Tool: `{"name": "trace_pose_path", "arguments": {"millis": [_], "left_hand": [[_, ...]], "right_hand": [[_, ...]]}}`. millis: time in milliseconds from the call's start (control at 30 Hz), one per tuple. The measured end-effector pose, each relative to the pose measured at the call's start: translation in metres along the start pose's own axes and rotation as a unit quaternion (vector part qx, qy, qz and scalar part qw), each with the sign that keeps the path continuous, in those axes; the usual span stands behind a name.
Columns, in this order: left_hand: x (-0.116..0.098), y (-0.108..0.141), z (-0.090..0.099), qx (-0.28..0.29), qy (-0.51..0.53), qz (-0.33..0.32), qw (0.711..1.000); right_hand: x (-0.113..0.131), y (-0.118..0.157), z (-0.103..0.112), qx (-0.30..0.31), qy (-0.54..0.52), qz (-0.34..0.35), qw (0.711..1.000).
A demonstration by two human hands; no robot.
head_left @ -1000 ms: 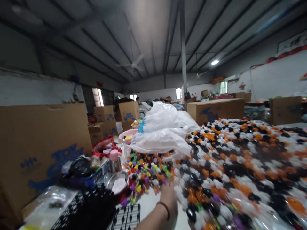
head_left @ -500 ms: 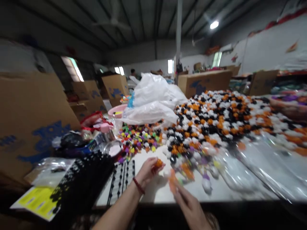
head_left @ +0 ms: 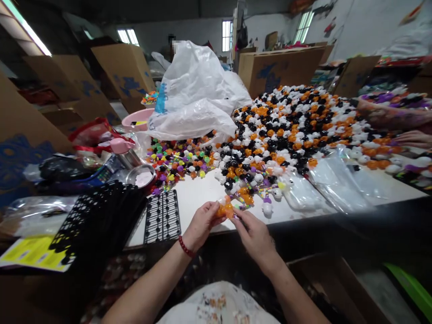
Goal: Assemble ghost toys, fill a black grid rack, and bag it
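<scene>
Near the table's front edge my left hand, with a red bead bracelet at the wrist, pinches a small orange plastic piece. My right hand meets it from the right, fingertips closed on the orange piece's right side. Where one part ends and another begins between the fingers is hard to make out. Just beyond the hands lie loose orange, black, white and purple pieces. A black grid rack lies flat to the left of my left hand.
Stacked black racks and a metal bowl stand left. A big pile of pieces, a white sack and clear bags spread beyond. Another person's hand is at far right.
The camera has tilted down. My hands, apart before with an orange piece in each, have come together at the orange piece.
</scene>
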State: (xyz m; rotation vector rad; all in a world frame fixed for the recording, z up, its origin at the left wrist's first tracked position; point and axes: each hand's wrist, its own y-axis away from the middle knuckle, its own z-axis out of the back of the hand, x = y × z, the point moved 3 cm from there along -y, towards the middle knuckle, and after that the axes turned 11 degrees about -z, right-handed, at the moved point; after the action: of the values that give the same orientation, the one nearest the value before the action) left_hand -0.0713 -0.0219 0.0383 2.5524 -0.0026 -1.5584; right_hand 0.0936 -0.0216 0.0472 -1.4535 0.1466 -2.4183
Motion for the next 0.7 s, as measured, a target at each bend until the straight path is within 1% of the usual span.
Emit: {"name": "trace_pose_path", "arguments": {"millis": [67, 133, 267, 333, 400, 500, 600, 667, 700], "left_hand": [[0.002, 0.0, 0.0, 0.008, -0.03, -0.006, 1.0], [0.004, 0.002, -0.002, 0.023, -0.071, -0.018, 0.997], [0.006, 0.008, -0.008, 0.042, -0.145, -0.047, 0.987], [0.008, 0.011, -0.01, 0.048, -0.148, -0.051, 0.986], [0.012, 0.013, -0.01, 0.059, -0.153, -0.053, 0.985], [0.019, 0.015, -0.006, 0.074, -0.19, -0.071, 0.976], [0.024, 0.017, 0.0, 0.075, -0.216, -0.083, 0.97], [0.025, 0.018, 0.001, 0.081, -0.203, -0.069, 0.973], [0.025, 0.018, 0.0, 0.085, -0.184, -0.058, 0.977]], "right_hand": [[-0.001, 0.0, 0.002, 0.019, -0.001, 0.002, 1.0], [-0.002, -0.001, 0.004, 0.04, -0.02, -0.015, 0.999], [-0.006, -0.002, 0.004, 0.075, -0.093, -0.104, 0.987], [-0.008, -0.002, 0.003, 0.089, -0.144, -0.139, 0.976], [-0.009, 0.0, 0.0, 0.105, -0.184, -0.157, 0.965], [-0.009, 0.004, -0.004, 0.128, -0.206, -0.171, 0.955], [-0.012, 0.008, -0.01, 0.141, -0.223, -0.19, 0.946], [-0.017, 0.009, -0.016, 0.155, -0.249, -0.214, 0.932], [-0.021, 0.009, -0.019, 0.165, -0.271, -0.227, 0.921]]}}
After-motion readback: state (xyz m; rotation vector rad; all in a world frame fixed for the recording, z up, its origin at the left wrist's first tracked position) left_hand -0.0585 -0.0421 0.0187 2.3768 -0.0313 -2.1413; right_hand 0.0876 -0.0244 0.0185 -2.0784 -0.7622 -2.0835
